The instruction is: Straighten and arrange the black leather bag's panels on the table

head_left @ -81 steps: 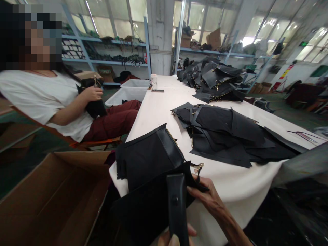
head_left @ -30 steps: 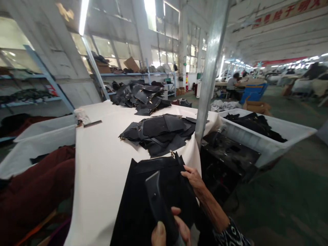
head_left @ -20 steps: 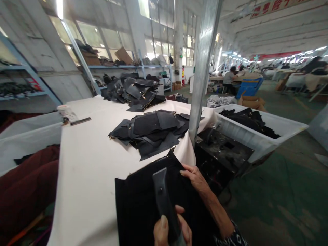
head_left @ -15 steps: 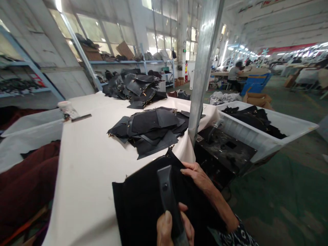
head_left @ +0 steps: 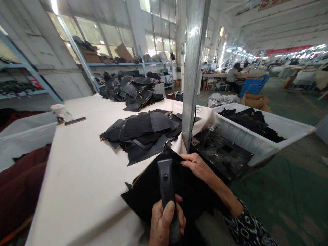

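Observation:
A black fabric piece with a gold zipper along its upper edge hangs over the near part of the white-covered table. My left hand is wrapped round a black handheld tool, which lies over the fabric with its wide end pointing away from me. At the fabric's upper right edge, my right hand pinches the material between thumb and fingers. Just beyond are stacked black pieces, some with gold fittings.
A metal post rises at the table's right edge. Beside it are a dark machine surface and a white bin of black pieces. More black pieces and a white container are farther back. A person sits in the distance.
The fabric's lower left corner has swung up and to the right, and the piece is more tilted. My left hand and the tool have shifted slightly left and up. The view has turned slightly.

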Demonstrator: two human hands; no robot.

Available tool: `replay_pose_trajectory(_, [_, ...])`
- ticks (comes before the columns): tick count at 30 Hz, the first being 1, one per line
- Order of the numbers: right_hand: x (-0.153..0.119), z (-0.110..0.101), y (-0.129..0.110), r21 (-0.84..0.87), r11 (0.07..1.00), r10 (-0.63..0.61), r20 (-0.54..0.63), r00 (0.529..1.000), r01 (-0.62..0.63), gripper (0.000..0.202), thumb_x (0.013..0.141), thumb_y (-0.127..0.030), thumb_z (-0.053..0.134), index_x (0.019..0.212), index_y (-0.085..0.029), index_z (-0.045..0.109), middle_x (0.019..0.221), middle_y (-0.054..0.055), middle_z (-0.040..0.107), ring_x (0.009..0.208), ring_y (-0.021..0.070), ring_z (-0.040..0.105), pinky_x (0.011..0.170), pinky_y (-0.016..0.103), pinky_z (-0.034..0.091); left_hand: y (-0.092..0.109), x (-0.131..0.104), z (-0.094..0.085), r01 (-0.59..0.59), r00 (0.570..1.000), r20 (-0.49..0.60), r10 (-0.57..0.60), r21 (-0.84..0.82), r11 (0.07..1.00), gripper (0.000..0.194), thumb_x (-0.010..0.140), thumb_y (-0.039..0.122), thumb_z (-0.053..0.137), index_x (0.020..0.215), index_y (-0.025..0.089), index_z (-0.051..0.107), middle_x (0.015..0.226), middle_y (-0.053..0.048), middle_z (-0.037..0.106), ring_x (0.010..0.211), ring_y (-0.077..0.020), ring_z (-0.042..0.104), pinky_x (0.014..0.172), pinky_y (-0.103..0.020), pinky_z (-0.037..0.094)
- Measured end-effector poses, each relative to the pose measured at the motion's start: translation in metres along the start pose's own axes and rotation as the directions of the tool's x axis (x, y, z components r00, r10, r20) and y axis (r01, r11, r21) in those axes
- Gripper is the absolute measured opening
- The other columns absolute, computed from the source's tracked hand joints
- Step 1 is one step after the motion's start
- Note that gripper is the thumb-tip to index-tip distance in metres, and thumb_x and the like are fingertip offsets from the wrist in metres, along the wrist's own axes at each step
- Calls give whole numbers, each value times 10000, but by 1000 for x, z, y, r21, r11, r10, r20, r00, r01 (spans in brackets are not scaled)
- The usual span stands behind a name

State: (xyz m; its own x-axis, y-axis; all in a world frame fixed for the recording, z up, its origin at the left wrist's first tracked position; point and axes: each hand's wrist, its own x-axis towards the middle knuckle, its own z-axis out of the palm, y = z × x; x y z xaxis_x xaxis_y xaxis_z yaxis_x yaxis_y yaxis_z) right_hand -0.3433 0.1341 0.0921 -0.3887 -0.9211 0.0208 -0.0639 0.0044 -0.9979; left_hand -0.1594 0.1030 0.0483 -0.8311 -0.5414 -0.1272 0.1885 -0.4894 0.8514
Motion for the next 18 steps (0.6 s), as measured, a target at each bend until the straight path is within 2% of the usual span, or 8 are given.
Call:
replay_pose_trajectory(6, [10, 1, -17, -89, 996, -21, 7, 1000, 21, 366, 663, -145, 457, 931, -153, 706, 668, -31, 606, 561, 102, 484, 496, 180, 320, 10, 7, -13, 7, 999, 52, -11, 88, 996, 411, 826, 519, 470, 869, 114, 527, 450, 24, 497, 343, -81, 449, 340, -167, 315])
replay_pose_trajectory(9, [24, 5, -33, -193, 979, -44, 85, 995, 60, 376, 639, -138, 432, 897, -137, 705, 642, -23, 600, 552, 111, 487, 501, 188, 338, 33, 14, -23, -2, 997, 80, -10, 145, 989, 415, 824, 530, 464, 837, 118, 519, 434, 24, 491, 331, -84, 439, 330, -169, 296])
replay_pose_trajectory(11, [45, 10, -51, -271, 959, -47, 140, 989, 84, 354, 627, -134, 429, 853, -128, 702, 611, -15, 592, 538, 120, 485, 495, 199, 343, 65, 21, -33, -16, 994, 106, -6, 203, 979, 426, 814, 540, 472, 817, 117, 524, 423, 21, 490, 325, -90, 438, 332, -178, 293])
replay_pose_trajectory(14, [93, 24, -84, -347, 927, -72, 211, 975, 143, 254, 629, -132, 468, 747, -144, 693, 621, -2, 607, 581, 141, 515, 535, 217, 382, 131, 27, -54, -13, 993, 113, -19, 272, 962, 431, 836, 518, 444, 821, 101, 553, 439, 16, 487, 345, -92, 447, 366, -196, 321])
replay_pose_trajectory(16, [129, 40, -105, -375, 905, -113, 244, 963, 201, 189, 644, -144, 514, 711, -170, 688, 730, 5, 647, 715, 167, 556, 652, 232, 426, 180, 27, -72, 5, 996, 89, -32, 287, 958, 456, 849, 518, 409, 800, 95, 570, 433, 16, 473, 338, -89, 433, 363, -199, 316])
replay_pose_trajectory(18, [163, 62, -121, -394, 884, -151, 268, 952, 251, 176, 651, -162, 559, 756, -192, 697, 904, 7, 663, 900, 194, 553, 811, 257, 419, 221, 21, -95, 31, 996, 74, -55, 287, 957, 494, 844, 542, 390, 783, 91, 581, 420, 16, 459, 318, -89, 410, 342, -200, 296])
